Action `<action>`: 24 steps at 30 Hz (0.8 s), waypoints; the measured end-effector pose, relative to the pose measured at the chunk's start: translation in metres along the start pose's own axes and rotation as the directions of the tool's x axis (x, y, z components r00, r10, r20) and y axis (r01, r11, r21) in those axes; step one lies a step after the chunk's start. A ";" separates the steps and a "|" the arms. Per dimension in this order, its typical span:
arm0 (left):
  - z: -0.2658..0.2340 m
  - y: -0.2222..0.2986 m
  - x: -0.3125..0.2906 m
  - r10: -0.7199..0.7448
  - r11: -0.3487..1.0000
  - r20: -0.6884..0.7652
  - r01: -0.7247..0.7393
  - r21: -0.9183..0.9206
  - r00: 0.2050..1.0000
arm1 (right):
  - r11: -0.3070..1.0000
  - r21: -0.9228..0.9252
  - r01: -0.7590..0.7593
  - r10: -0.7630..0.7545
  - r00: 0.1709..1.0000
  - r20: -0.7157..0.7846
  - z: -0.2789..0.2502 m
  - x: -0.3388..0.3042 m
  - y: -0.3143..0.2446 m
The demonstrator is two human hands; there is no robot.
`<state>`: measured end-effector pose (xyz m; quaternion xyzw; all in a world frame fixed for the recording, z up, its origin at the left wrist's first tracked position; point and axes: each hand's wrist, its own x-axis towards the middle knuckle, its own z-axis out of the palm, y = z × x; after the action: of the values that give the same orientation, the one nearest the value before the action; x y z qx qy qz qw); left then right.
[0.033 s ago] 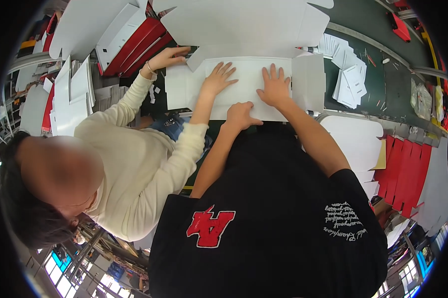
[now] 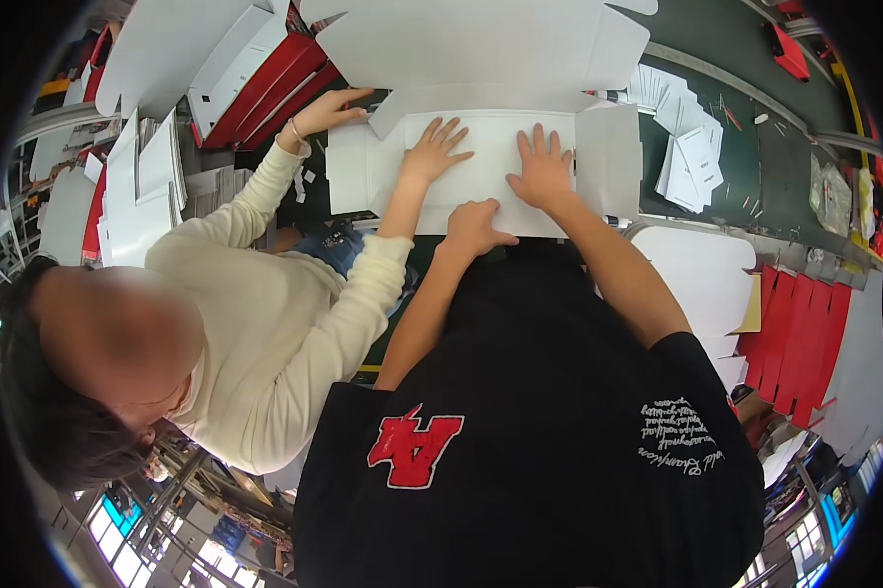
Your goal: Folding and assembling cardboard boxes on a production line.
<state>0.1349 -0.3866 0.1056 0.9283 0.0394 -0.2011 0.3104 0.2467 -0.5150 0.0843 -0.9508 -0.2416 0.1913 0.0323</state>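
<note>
An opened white cardboard box [image 2: 608, 157] lies in front of me, its wide lid [image 2: 480, 44] raised on the far side. My right hand [image 2: 542, 171] rests flat inside it near the right end, fingers spread. At the near edge my left hand [image 2: 477, 229] grips the low front wall, fingers bent over the inside and thumb apart. A co-worker at my left lays one open hand [image 2: 435, 155] flat on the box's inner panel. The co-worker's other hand [image 2: 332, 113] touches the box's far left corner.
Fanned white printed sheets [image 2: 691, 162] lie on the green table to the right. Flat red cardboard pieces [image 2: 794, 343] and white blanks [image 2: 691, 274] are stacked at my right. Red and white boxes [image 2: 265, 93] stand at the far left. A clear plastic bag [image 2: 830, 196] lies at the far right.
The co-worker's hand inside the box has shifted very slightly right and away from me. My own hands look unmoved.
</note>
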 end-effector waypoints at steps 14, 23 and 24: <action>0.012 0.011 -0.005 0.121 0.981 -0.063 -0.110 0.158 0.991 | 0.998 0.037 -0.045 0.044 0.999 0.024 -0.007 0.001 0.009; 0.013 0.012 0.016 0.115 0.961 0.025 -0.118 0.251 0.993 | 0.999 0.008 -0.043 0.040 0.978 0.205 -0.011 0.012 0.005; 0.011 0.014 0.019 0.108 0.958 0.032 -0.113 0.265 0.994 | 0.998 -0.028 -0.047 0.052 0.977 0.209 -0.018 0.015 0.000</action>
<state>0.1513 -0.4050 0.0977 0.9605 -0.0427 -0.1950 0.1938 0.2655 -0.5073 0.0955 -0.9314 -0.2220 0.2883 -0.0089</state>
